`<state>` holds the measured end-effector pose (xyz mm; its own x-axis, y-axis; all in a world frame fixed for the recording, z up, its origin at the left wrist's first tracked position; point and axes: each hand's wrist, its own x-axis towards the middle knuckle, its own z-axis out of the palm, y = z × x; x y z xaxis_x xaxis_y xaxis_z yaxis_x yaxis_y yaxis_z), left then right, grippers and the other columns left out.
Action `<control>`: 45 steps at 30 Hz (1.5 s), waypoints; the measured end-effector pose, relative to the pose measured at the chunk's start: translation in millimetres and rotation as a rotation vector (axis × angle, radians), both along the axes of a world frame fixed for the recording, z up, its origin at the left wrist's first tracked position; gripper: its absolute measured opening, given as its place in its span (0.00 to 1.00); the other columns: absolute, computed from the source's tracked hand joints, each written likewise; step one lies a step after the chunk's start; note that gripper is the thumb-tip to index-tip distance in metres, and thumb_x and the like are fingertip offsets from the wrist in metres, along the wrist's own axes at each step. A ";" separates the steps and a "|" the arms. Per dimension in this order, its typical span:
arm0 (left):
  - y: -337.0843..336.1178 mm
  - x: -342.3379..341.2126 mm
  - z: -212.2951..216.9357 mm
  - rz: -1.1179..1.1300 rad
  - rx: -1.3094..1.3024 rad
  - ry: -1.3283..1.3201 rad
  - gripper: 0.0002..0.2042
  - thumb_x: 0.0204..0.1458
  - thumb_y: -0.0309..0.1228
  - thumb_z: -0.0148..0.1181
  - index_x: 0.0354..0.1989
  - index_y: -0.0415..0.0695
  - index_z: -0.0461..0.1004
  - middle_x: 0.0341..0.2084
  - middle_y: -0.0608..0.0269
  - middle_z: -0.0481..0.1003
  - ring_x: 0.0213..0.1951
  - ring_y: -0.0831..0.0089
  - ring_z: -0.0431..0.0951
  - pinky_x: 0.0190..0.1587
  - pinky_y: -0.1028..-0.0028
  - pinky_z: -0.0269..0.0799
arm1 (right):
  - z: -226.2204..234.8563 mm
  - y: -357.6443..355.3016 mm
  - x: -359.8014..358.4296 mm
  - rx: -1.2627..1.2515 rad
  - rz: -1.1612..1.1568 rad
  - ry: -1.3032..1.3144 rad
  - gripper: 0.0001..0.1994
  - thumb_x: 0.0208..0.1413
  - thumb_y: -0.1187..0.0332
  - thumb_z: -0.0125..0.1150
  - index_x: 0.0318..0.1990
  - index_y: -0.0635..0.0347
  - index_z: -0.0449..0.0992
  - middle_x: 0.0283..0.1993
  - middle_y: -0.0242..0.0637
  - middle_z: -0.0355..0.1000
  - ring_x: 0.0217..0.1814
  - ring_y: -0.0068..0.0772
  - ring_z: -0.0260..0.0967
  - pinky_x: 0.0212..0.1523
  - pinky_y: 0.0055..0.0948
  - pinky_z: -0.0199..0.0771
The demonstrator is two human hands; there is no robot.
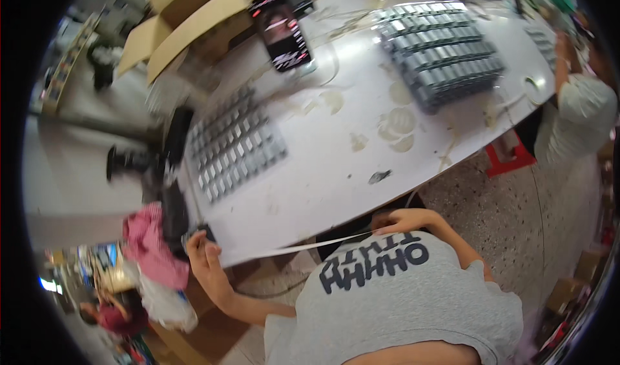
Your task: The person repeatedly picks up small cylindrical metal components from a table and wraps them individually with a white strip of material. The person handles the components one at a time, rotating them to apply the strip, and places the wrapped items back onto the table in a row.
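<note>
A narrow white strip (310,245) stretches in front of my body, just off the table's near edge. My right hand (407,222) is closed on its right end, close to my shirt. My left hand (208,265) is raised by the table's left corner with its fingers bent. A small dark object (201,231) is at those fingertips; what the left hand grips is blurred. The strip's left end fades against the white table edge. Nearest to the left hand on the tabletop lies a flat tray of grey, ridged pieces in rows (237,147).
A stack of similar grey trays (442,52) stands at the far right of the white table (310,184). A phone (282,32) is propped up beside an open cardboard box (200,29). Another person (578,107) sits at the right, near a red stool (509,158). Pink checked cloth (155,245) hangs at left.
</note>
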<state>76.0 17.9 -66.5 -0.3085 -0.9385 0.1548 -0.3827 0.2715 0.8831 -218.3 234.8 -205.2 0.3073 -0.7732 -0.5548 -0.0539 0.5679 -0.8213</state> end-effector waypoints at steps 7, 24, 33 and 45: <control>-20.7 -27.1 -31.3 -0.205 0.025 -0.255 0.13 0.52 0.31 0.44 0.45 0.41 0.66 0.28 0.66 0.66 0.31 0.79 0.63 0.36 0.80 0.60 | -78.9 3.7 3.8 -0.348 -0.215 0.692 0.24 0.46 0.58 0.53 0.48 0.63 0.65 0.47 0.53 0.64 0.50 0.49 0.62 0.49 0.38 0.63; 1.7 -72.0 15.8 -0.195 -0.015 -0.441 0.13 0.50 0.29 0.52 0.42 0.35 0.67 0.35 0.52 0.67 0.37 0.67 0.67 0.42 0.71 0.63 | -99.2 -4.0 -20.5 -0.318 -0.544 0.902 0.21 0.50 0.60 0.47 0.50 0.60 0.65 0.50 0.49 0.63 0.52 0.46 0.60 0.53 0.36 0.59; -7.1 -68.7 0.4 -0.014 -0.749 -0.631 0.12 0.50 0.32 0.52 0.32 0.32 0.71 0.28 0.46 0.72 0.32 0.56 0.71 0.38 0.66 0.66 | -3.1 12.3 -43.9 -0.040 0.116 0.860 0.20 0.49 0.58 0.49 0.47 0.60 0.68 0.41 0.48 0.69 0.44 0.45 0.66 0.44 0.36 0.64; 19.0 -104.3 -12.6 -0.399 -0.296 -0.299 0.10 0.45 0.23 0.52 0.37 0.42 0.69 0.32 0.59 0.69 0.37 0.62 0.67 0.42 0.70 0.63 | 97.4 7.4 -60.8 -0.550 -0.013 0.388 0.10 0.51 0.64 0.53 0.33 0.62 0.71 0.30 0.40 0.68 0.33 0.34 0.65 0.33 0.28 0.64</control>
